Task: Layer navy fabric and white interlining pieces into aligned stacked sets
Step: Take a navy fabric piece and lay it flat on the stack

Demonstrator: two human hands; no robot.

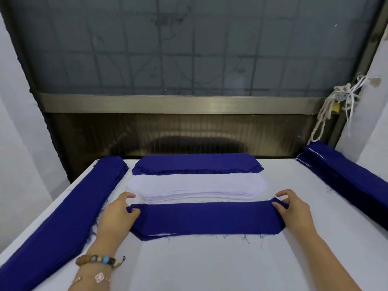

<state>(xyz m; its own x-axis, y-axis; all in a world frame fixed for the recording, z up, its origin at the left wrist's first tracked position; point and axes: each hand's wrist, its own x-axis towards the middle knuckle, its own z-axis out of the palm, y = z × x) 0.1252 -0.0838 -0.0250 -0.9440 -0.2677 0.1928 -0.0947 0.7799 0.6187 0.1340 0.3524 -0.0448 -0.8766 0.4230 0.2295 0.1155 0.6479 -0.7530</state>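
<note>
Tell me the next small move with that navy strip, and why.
Probably ease the navy strip slightly toward the near edge and lay it flat. The left hand and right hand each pinch one end, and a white interlining sliver shows under its near edge, so the layers look not quite aligned.

Left hand (117, 215) and right hand (294, 208) pinch navy strip (205, 217) ends.

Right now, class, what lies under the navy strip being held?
Under the navy strip, a white interlining sliver and a navy layer peek out; the rest is covered.
</note>
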